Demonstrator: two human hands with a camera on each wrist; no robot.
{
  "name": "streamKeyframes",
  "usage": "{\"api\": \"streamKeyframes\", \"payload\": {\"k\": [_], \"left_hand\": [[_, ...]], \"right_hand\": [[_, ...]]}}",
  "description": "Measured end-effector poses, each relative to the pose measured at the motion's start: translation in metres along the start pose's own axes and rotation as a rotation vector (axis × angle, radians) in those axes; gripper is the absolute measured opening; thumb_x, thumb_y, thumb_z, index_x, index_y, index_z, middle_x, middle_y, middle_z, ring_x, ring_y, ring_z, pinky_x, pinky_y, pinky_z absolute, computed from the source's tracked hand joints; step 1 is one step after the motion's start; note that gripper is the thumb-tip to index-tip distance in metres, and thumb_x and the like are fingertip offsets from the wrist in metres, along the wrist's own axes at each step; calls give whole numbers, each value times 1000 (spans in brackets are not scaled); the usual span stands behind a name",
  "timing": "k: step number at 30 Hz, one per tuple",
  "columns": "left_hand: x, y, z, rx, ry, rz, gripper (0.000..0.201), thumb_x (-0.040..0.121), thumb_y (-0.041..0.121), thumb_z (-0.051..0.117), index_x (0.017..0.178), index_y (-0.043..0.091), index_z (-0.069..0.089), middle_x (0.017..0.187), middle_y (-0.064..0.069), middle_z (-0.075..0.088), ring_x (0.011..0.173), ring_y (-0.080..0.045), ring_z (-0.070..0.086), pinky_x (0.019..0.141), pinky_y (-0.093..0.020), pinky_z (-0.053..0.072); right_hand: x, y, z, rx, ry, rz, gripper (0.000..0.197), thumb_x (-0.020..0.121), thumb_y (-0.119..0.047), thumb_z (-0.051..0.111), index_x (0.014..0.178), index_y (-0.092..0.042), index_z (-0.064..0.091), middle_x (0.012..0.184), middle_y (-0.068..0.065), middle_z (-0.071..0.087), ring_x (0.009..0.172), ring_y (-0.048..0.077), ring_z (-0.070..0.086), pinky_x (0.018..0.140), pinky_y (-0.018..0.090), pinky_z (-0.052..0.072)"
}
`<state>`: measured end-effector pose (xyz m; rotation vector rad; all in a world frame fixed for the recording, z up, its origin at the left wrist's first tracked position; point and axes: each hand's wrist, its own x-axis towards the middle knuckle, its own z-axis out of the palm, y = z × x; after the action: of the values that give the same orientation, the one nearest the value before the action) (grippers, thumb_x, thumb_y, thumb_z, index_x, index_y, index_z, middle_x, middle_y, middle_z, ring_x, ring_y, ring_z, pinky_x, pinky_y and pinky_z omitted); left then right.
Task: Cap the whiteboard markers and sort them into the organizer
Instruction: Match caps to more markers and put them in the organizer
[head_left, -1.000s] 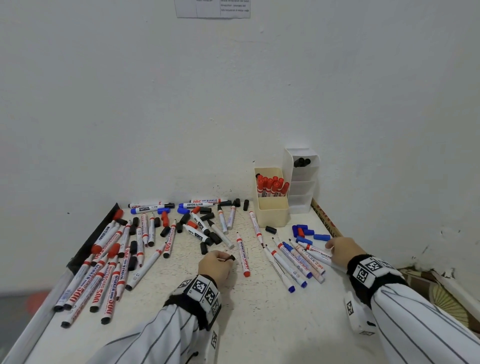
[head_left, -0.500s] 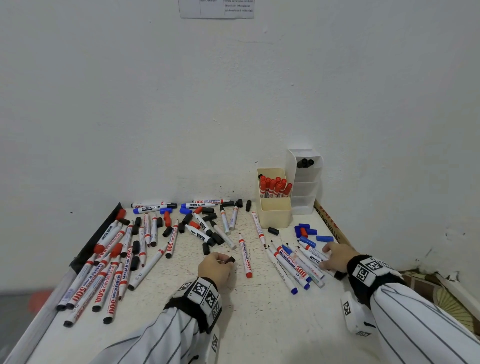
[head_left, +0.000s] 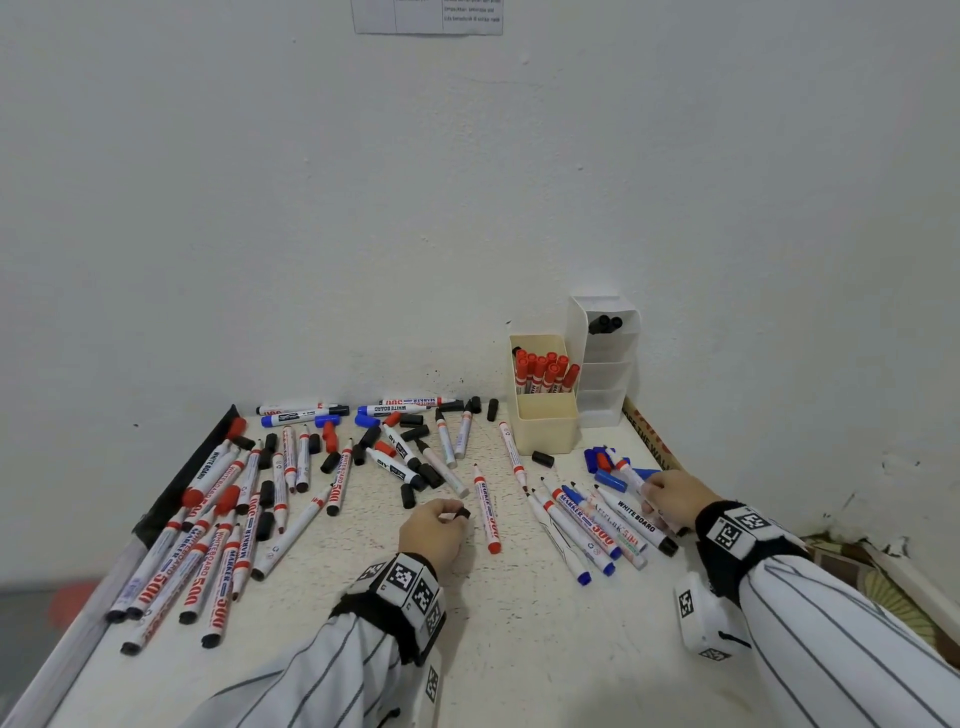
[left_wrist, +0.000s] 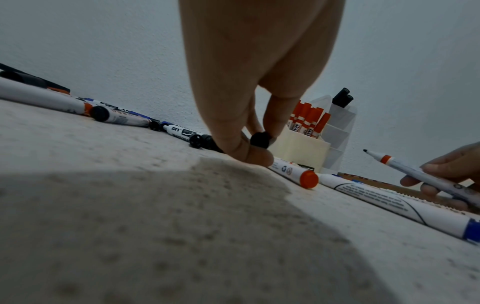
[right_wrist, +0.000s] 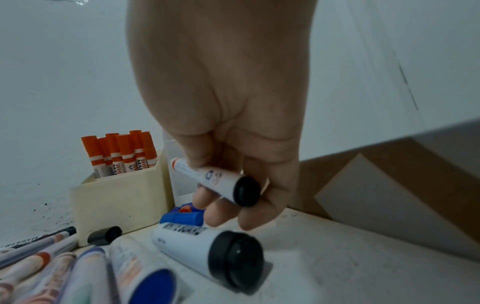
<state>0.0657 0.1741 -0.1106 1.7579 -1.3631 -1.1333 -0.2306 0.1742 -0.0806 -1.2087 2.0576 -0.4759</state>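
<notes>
My left hand (head_left: 452, 517) rests mid-table and pinches a black cap (head_left: 461, 514) between thumb and fingers; in the left wrist view the cap (left_wrist: 260, 139) sits just above the tabletop. My right hand (head_left: 657, 501) grips an uncapped marker (right_wrist: 215, 181) with a white barrel, a black end plug and an orange band. Its dark tip (left_wrist: 365, 150) points up and to the left, clear of the table. At the back right stands a cream box (head_left: 545, 431) holding red-capped markers (head_left: 543, 371). Beside it is a white tiered organizer (head_left: 605, 374) with black markers (head_left: 604, 325) in its top slot.
Several loose markers and black and red caps (head_left: 332, 462) cover the table's left and middle. A row of markers (head_left: 587, 525) lies left of my right hand, and blue caps (head_left: 610, 475) lie near the box. Walls close the back and right. A black strip (head_left: 182, 483) edges the left.
My right hand has closed round a marker from the right-hand group and raised it off the table, shifting slightly left. My left hand has stayed put with the black cap.
</notes>
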Motion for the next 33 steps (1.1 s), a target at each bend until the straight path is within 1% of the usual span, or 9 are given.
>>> {"api": "streamKeyframes", "payload": {"k": [4, 7, 10, 14, 17, 20, 23, 28, 33], "left_hand": [[-3, 2, 1, -12, -11, 31, 23, 95, 20, 49, 116, 22, 59, 94, -9, 64, 64, -14, 56, 54, -18, 44], [-4, 3, 2, -21, -22, 46, 15, 94, 18, 52, 106, 22, 59, 87, -6, 62, 61, -12, 56, 53, -17, 42], [-4, 6, 3, -48, -33, 38, 6, 90, 19, 59, 92, 19, 54, 84, -7, 62, 62, -12, 57, 63, -23, 49], [-4, 10, 7, -82, -63, 61, 12, 88, 18, 62, 80, 20, 53, 84, -11, 65, 72, -21, 62, 84, -39, 54], [-6, 13, 8, -108, -89, 116, 13, 84, 14, 66, 80, 23, 57, 81, -9, 64, 81, -28, 63, 88, -47, 52], [-9, 17, 7, -139, -109, 145, 24, 82, 8, 68, 87, 28, 56, 90, -4, 64, 90, -25, 63, 91, -42, 52], [-11, 20, 6, -162, -88, 171, 26, 78, 5, 72, 95, 20, 59, 91, 0, 63, 92, -20, 61, 92, -37, 51], [-14, 22, 5, -64, -67, 255, 27, 76, 5, 74, 98, 18, 66, 94, 2, 66, 86, -13, 58, 74, -15, 45], [-16, 22, 4, 17, -43, 293, 28, 79, 6, 72, 104, 16, 69, 96, 3, 65, 88, -11, 55, 77, -16, 39]], "right_hand": [[-1, 2, -1, 266, 43, 47, 22, 100, -22, 34, 113, -12, 47, 82, 10, 52, 57, 16, 42, 48, 24, 40], [-5, 0, 3, 229, 85, -20, 19, 100, -22, 32, 112, -16, 46, 84, 9, 52, 57, 15, 44, 46, 23, 38], [-11, -6, 9, 166, 138, -72, 24, 99, -25, 31, 109, -16, 51, 86, 6, 55, 64, 17, 49, 51, 26, 45], [-12, -11, 11, -31, 250, -143, 35, 96, -35, 28, 109, -20, 57, 102, 6, 60, 91, 21, 56, 88, 42, 49], [-29, -24, 13, 30, 266, -224, 34, 98, -40, 31, 116, -22, 54, 102, -2, 58, 91, 15, 52, 79, 26, 42], [-45, -36, 16, 44, 198, -391, 20, 98, -36, 39, 112, -31, 53, 85, -7, 57, 76, 9, 52, 66, 19, 42], [-46, -40, 23, -101, 79, -492, 20, 95, -35, 45, 110, -33, 58, 99, -3, 64, 90, 14, 58, 83, 33, 50], [-59, -51, 34, -356, -18, -624, 29, 94, -39, 48, 120, -31, 59, 122, -10, 59, 111, 10, 52, 92, 26, 45], [-58, -52, 35, -404, -13, -662, 31, 93, -40, 49, 122, -34, 58, 125, -10, 58, 114, 8, 51, 90, 21, 41]]}}
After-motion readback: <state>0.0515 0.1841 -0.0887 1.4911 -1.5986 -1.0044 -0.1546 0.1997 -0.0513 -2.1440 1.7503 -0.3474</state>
